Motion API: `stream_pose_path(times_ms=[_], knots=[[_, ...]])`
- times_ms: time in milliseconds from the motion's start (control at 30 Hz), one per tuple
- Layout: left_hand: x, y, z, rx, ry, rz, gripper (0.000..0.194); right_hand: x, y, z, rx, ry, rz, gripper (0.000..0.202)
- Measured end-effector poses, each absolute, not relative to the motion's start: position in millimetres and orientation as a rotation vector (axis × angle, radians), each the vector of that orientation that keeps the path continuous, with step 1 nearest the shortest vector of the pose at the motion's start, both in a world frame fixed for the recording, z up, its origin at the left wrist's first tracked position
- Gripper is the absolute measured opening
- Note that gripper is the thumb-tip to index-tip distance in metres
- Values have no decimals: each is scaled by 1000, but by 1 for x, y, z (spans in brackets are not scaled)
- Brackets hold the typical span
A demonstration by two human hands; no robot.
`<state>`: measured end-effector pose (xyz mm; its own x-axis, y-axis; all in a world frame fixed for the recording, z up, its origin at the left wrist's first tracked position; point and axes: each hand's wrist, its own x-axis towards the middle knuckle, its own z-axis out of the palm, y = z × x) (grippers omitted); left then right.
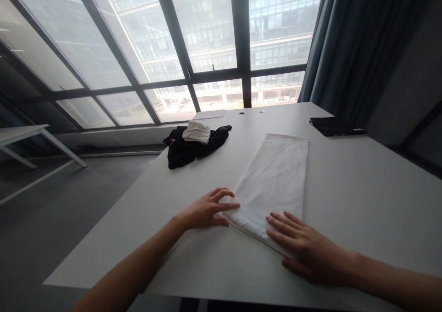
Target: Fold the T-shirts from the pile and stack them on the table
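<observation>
A white cloth point(276, 173), folded into a long flat rectangle, lies on the white table point(348, 197) in front of me. At its near left corner is my left hand point(210, 208), fingers apart, the fingertips touching the cloth's edge. My right hand point(300, 245) rests flat on the near right part of the cloth, its fingers stretched out and the thumb over the near edge. Slight wrinkles show on the cloth's upper face. What kind of item the cloth is, I cannot tell.
A crumpled black garment point(183, 153) with a bunched white cloth point(197, 131) on top lies at the table's left edge. Folded black fabric point(336, 126) sits at the far right. Behind are a flat white sheet point(209, 114), windows, and a blue curtain point(331, 58).
</observation>
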<state>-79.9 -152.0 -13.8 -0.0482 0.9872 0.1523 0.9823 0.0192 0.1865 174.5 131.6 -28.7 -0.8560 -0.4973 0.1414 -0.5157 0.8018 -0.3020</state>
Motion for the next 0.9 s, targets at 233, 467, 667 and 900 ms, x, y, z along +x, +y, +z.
stream_pose_path(times_ms=[233,467,667,900], knots=[[-71,-148,-5,2498,2125,348,31,193,119,-35,667,-2705,256,35],[-67,-145,-9,2521,2116,388,24,196,119,-31,674,-2748,176,28],[-73,-141,-16,2510,2142,321,27,195,131,-28,653,-2808,342,32],[-69,-137,-13,2381,2149,480,15,195,125,-29,594,-2765,423,14]])
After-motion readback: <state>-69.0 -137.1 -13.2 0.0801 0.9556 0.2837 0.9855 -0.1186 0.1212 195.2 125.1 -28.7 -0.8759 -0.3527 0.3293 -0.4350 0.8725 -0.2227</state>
